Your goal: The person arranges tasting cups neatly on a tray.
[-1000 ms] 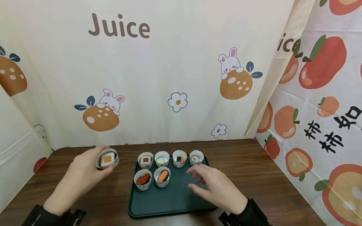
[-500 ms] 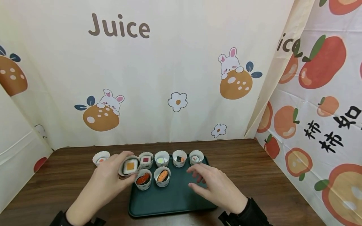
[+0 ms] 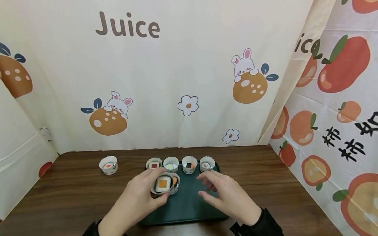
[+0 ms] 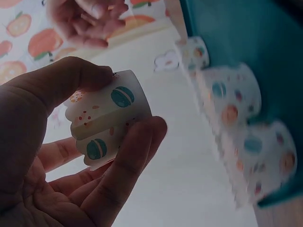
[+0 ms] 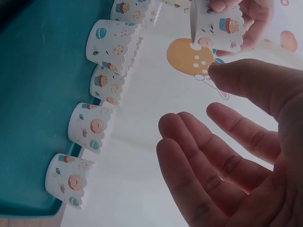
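My left hand [image 3: 141,190] holds a scalloped paper baking cup [image 3: 162,192] between thumb and fingers, above the left part of the dark green tray [image 3: 189,209]. Inside it sits a square sushi piece [image 3: 163,184] with an orange centre. In the left wrist view, that cup [image 4: 106,118] shows printed macarons on its wall. My right hand [image 3: 225,193] hovers over the tray's right side, fingers loosely bent, holding nothing. An orange-topped sushi in a cup [image 3: 177,186] is partly covered by the held cup, and the red-topped one beside it is almost wholly hidden.
Along the tray's far edge stand several sushi cups [image 3: 189,165] in a row. Another cup with sushi [image 3: 108,165] stands on the wooden table [image 3: 73,183] at the left. A printed curtain [image 3: 153,78] rises behind the table.
My left hand has carried its cup rightward from the table's left side to over the tray, uncovering the cup left behind there. My right hand stays nearly still; the head view has shifted slightly.
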Available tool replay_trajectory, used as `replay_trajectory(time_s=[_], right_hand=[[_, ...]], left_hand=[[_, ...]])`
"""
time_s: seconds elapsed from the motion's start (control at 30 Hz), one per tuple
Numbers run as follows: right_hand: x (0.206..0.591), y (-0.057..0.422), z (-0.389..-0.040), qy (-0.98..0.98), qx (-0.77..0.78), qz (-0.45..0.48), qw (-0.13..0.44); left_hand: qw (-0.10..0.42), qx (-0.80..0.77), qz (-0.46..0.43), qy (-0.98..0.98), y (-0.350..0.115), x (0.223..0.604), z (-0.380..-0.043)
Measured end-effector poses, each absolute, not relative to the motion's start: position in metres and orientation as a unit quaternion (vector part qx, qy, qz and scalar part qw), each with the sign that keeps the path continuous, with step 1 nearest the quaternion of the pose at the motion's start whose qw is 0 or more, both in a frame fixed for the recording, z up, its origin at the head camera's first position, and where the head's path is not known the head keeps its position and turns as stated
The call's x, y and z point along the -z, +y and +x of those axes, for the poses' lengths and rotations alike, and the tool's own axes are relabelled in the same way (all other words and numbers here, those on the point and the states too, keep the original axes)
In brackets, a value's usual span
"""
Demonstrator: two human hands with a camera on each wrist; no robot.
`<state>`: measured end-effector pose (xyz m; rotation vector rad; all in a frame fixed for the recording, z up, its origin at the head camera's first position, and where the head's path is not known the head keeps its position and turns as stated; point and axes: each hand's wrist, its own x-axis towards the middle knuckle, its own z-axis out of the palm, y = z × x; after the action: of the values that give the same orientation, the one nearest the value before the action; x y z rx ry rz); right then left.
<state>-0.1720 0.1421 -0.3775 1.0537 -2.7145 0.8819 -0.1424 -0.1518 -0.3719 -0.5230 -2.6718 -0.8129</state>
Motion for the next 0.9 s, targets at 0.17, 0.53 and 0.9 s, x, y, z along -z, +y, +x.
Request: replay_trajectory(time_s=[0.17,0.53,0.9], right_hand=[[0.378,0.139,-0.171,-0.887,-0.306,0.342,0.044],[0.381,0.133,-0.171,-0.867,-0.337,0.366,0.025],[0.383,0.128,-0.170,-0.847,-0.374,0.378,0.015]], left_hand=[[0.139,0.295,-0.213,-0.921,-0.135,0.378,-0.142],[0.112,0.346,-0.245,-0.899,-0.112,0.387,-0.142],[0.098,0.343,-0.253,-0.899,-0.106,0.390,-0.140]])
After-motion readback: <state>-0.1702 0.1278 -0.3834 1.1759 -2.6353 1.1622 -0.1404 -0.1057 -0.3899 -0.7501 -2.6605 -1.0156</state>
